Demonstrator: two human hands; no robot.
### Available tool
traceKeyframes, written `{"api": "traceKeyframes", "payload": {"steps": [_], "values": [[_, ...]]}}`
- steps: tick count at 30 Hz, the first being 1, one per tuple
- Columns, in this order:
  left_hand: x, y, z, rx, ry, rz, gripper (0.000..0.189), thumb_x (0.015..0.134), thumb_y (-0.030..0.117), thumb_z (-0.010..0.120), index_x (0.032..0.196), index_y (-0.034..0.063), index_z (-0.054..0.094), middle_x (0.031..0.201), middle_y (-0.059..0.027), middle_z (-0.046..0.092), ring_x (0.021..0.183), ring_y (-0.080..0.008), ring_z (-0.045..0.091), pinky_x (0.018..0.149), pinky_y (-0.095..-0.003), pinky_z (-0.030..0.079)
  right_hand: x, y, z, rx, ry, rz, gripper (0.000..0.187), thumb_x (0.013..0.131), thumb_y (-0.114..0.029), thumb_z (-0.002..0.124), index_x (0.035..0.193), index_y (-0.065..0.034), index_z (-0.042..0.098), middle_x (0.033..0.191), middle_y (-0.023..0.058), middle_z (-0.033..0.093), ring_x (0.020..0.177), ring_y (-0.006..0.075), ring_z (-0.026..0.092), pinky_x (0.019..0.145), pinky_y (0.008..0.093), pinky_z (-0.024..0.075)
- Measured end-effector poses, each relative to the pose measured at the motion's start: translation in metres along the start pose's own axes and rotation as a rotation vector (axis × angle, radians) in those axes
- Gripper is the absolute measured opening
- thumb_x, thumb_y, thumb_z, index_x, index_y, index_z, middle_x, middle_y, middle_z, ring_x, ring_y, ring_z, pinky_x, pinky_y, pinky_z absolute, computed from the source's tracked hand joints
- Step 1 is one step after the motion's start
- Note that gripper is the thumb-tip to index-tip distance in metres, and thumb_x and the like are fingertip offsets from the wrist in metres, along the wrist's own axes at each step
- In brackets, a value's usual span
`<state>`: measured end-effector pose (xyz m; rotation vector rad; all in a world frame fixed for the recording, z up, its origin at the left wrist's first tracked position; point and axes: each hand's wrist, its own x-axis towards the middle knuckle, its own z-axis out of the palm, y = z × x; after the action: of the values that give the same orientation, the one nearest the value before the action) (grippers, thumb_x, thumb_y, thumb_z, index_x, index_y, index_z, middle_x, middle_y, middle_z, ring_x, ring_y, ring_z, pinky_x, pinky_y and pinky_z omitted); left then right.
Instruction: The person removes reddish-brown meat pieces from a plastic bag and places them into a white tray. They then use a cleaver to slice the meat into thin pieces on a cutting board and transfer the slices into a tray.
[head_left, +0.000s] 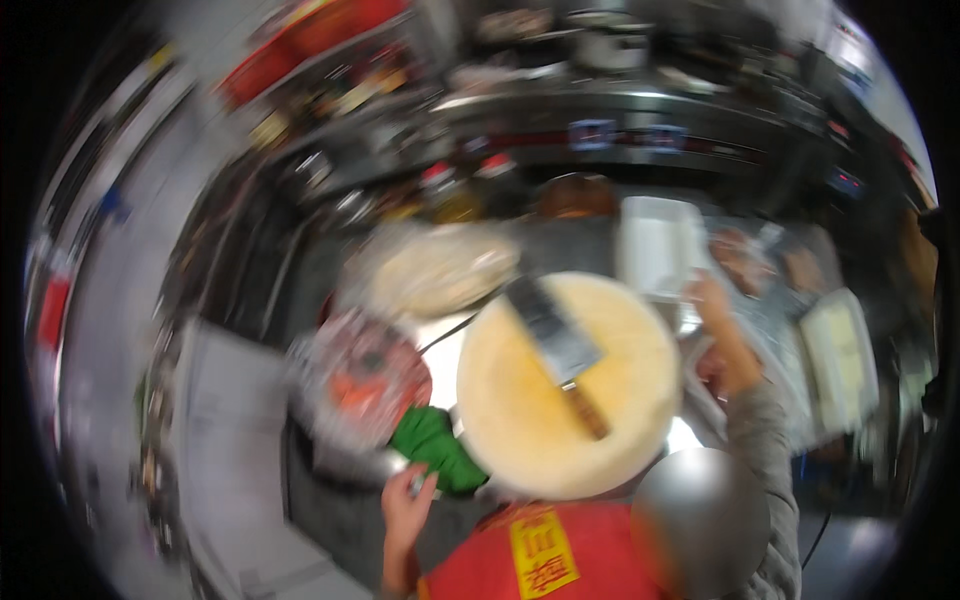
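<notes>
On the round cutting board (495, 390) lies a cleaver (555, 337), its wooden handle pointing towards me. My left hand (407, 499) is beside a bunched green cloth (439, 450), at the board's near left. Thumb and finger are bent around a small gap; blur hides whether anything is between them. Reaching out to the right, my right hand (707, 296) is at the edge of a white plastic tray (656, 244). Whether it grips the tray or something beside it cannot be made out. Below that forearm sits a container of raw meat (710, 371).
Left of the board are a plastic-wrapped bowl with orange-red food (360, 390) and a bag of pale food (442, 266). Red-capped bottles (444, 191) stand behind. Bagged meat (739, 259) and a white tray of pale pieces (840, 360) lie right. A steel stove front (525, 112) spans the back.
</notes>
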<state>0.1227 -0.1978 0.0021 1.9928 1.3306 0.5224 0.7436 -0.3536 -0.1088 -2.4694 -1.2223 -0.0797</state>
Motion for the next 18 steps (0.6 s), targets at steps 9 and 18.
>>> {"api": "traceKeyframes", "payload": {"steps": [9, 18], "values": [[0.088, -0.035, -0.081, 0.180, 0.331, 0.168, 0.012, 0.075, 0.012, 0.063, 0.075, -0.0002, 0.064, 0.077, -0.0160, 0.063, 0.073, -0.0317, 0.061, 0.068, -0.0387, 0.048, -0.006, -0.157, -0.100, 0.106, 0.180, -0.172, 0.044, 0.070, 0.000, 0.059, 0.113, -0.0081, 0.057, 0.123, 0.0155, 0.051, 0.112, 0.0313, 0.050, 0.091, 0.0376, 0.0422], [0.257, -0.121, -0.095, 0.748, -0.308, 0.148, 0.019, 0.077, 0.016, 0.052, 0.077, 0.0072, 0.068, 0.085, -0.0169, 0.065, 0.082, -0.0354, 0.062, 0.072, -0.0449, 0.049, -0.069, -0.535, 0.016, 0.887, -0.425, -0.817, 0.022, 0.080, -0.006, 0.054, 0.099, -0.0022, 0.064, 0.101, 0.0158, 0.061, 0.098, 0.0341, 0.056, 0.086, 0.0389, 0.0457]]}}
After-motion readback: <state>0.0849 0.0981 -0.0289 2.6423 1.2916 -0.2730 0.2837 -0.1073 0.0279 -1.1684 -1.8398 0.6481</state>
